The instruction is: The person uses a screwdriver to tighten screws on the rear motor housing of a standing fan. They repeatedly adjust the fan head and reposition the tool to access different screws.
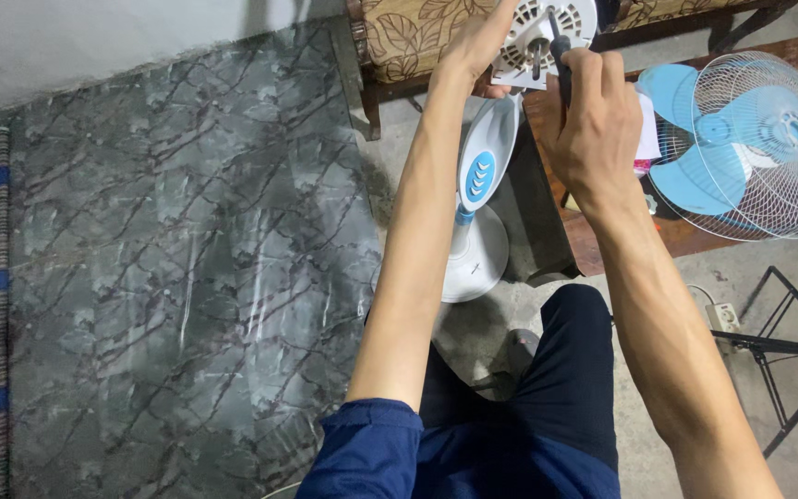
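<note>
Two hands work at the head of a white pedestal fan standing on the floor. The left hand (482, 42) grips the rim of the motor housing (547, 32), fingers wrapped round its near edge to steady it. The right hand (593, 115) is clenched on the dark handle of a screwdriver (562, 65), whose tip points into the face of the housing, beside the bare shaft at its centre.

Judging by how things lie, the stripping-down is well along: the housing carries no blade and no guard, and its vented face is open to view. A blue blade (695, 139) lies on the wooden counter (602, 249) to the right, with a white wire guard (768, 139) resting over it, well apart from the housing. Whether these parts came off this fan I cannot tell.

Left standing are the housing itself, the neck with its blue control panel (480, 176), and the round base (473, 259). The housing seems to be still fixed to the neck, so the screws in its face look like the work in hand.
</note>
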